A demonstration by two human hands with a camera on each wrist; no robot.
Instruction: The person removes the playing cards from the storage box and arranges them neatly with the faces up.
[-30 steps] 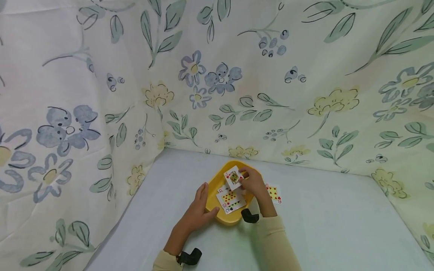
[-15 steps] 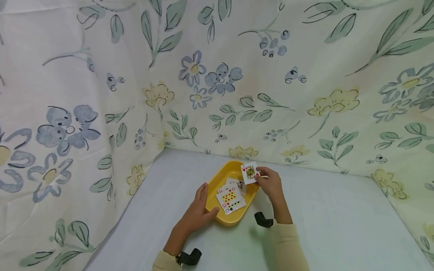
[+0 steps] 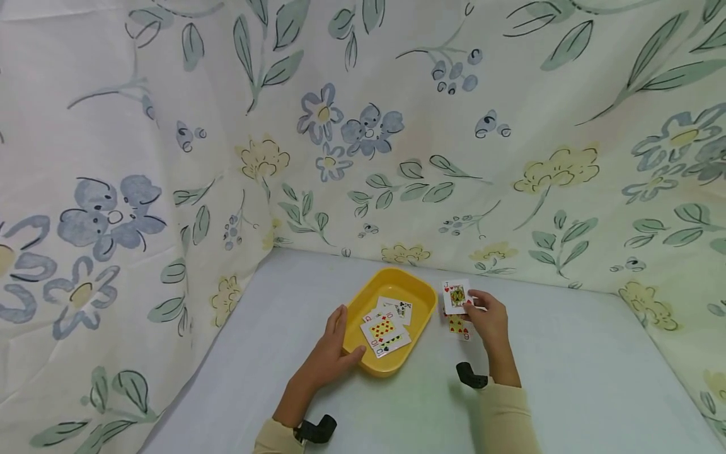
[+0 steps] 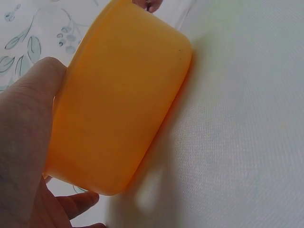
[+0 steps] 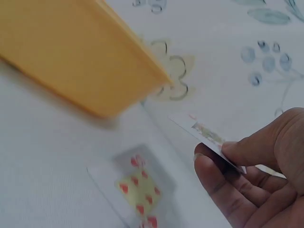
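A jack of hearts playing card [image 3: 456, 296] is pinched between the thumb and fingers of my right hand [image 3: 489, 318]. Beneath it, a number card with red hearts [image 3: 459, 326] lies face up on the table, partly covered in the head view; the right wrist view shows a gap between the two. My left hand [image 3: 329, 353] touches the near left side of a yellow tray [image 3: 424, 291], fingers fairly straight along the wall and thumb at the rim. Several face-up cards overlap inside, a ten of diamonds [image 3: 380, 329] on top.
The white tabletop [image 3: 567, 366] spreads right of the tray and in front of it. A flowered cloth [image 3: 431, 139] hangs behind the table and along its left side.
My right hand has carried the jack of hearts rightward, from above the tray, past its rim, to above the heart card on the table. The left hand and tray stay put.
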